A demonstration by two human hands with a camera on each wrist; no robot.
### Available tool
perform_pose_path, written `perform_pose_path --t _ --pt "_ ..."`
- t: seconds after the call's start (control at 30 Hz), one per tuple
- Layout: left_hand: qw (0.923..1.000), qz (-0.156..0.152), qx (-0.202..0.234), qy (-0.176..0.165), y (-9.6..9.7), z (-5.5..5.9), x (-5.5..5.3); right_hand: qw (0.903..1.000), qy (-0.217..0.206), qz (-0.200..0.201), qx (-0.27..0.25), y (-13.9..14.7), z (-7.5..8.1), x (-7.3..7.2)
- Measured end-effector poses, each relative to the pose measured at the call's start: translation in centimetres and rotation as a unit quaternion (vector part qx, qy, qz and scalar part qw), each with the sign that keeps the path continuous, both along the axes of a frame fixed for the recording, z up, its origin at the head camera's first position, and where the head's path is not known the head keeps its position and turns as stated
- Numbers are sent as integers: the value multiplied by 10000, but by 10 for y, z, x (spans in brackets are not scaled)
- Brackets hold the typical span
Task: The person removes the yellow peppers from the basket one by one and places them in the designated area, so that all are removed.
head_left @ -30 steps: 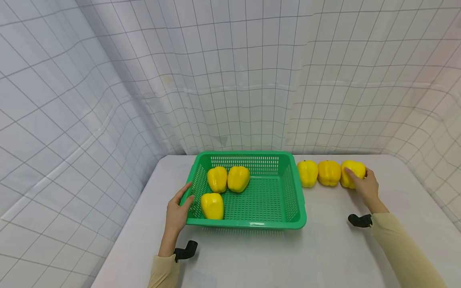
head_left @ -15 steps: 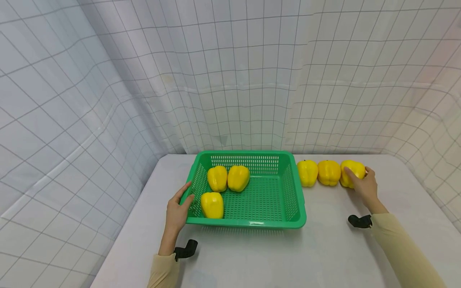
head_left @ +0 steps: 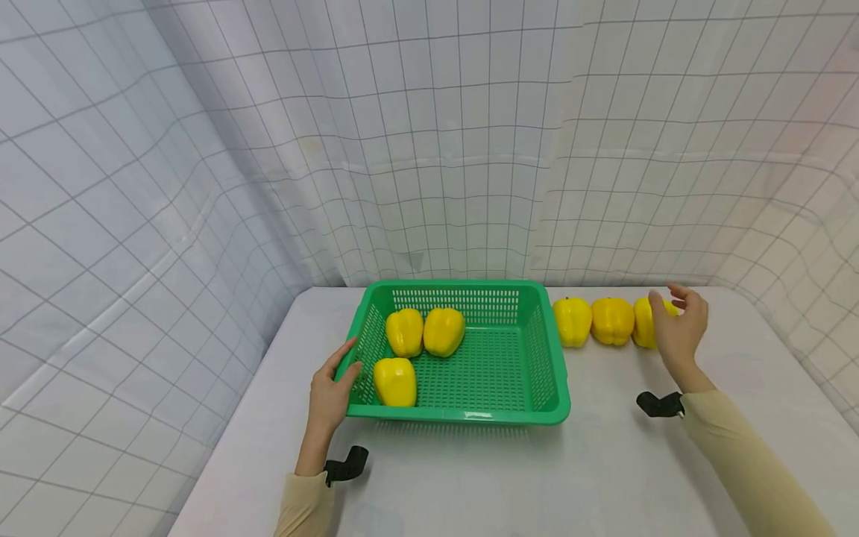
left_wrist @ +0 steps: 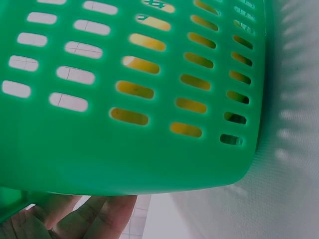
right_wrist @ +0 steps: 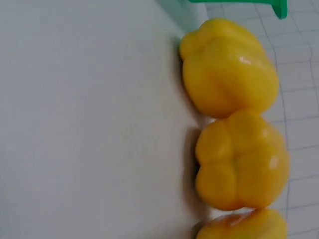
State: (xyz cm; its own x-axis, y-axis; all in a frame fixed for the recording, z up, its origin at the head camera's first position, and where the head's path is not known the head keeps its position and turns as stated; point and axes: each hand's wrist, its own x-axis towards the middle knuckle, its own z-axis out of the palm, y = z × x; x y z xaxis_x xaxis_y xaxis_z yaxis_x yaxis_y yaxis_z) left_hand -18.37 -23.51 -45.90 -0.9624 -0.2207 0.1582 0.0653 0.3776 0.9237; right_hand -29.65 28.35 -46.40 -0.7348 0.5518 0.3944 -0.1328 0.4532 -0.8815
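Observation:
A green plastic basket (head_left: 470, 415) with slotted walls stands on the table, holding a front yellow bell pepper (head_left: 395, 382) and two more behind it. My left hand (head_left: 329, 395) grips the basket's left rim; its fingers (left_wrist: 107, 219) show at the edge in the left wrist view. Right of the basket, three yellow bell peppers form a row: the left pepper (head_left: 573, 322), the middle pepper (head_left: 613, 321) and the end pepper (head_left: 644, 325). Over the end one is my right hand (head_left: 681, 332), fingers loosely bent and holding nothing; it partly hides that pepper.
The white table (head_left: 510, 485) extends in front of the basket. A white gridded curtain (head_left: 463, 186) hangs behind the table and along both sides. Black wrist mounts sit on the left wrist (head_left: 347, 464) and right wrist (head_left: 661, 404).
My right hand has let go of the end pepper and risen above it, while that pepper stays in the row. My left hand and the basket have not moved.

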Motion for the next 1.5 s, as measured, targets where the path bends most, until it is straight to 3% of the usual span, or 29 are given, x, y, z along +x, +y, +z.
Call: perform_pose_path --t 0.17,0.4,0.57,0.83,1.0,1.17,1.27,1.5 --pt "10000 -13 12 -12 0 -1 0 9973 592 432 -87 -25 22 -1" --pt "9999 -29 21 -124 13 28 12 9892 432 1361 -328 -63 52 7" --pt "9999 -4 -6 -101 18 35 17 9755 477 2135 -244 -89 65 14" --pt "9999 33 -10 -148 18 37 19 9382 11 3444 353 -130 88 25" --pt "9999 10 1 -137 16 34 17 9068 -342 4107 885 -154 95 22" --pt "9998 -71 99 -132 6 15 6 8727 -681 4648 1332 -172 93 17" --pt "9999 -44 60 -87 1 3 1 8574 -968 4826 1502 -180 90 13" --pt "10000 -15 -49 35 -2 -2 -1 8249 -1538 5214 1551 -200 82 7"
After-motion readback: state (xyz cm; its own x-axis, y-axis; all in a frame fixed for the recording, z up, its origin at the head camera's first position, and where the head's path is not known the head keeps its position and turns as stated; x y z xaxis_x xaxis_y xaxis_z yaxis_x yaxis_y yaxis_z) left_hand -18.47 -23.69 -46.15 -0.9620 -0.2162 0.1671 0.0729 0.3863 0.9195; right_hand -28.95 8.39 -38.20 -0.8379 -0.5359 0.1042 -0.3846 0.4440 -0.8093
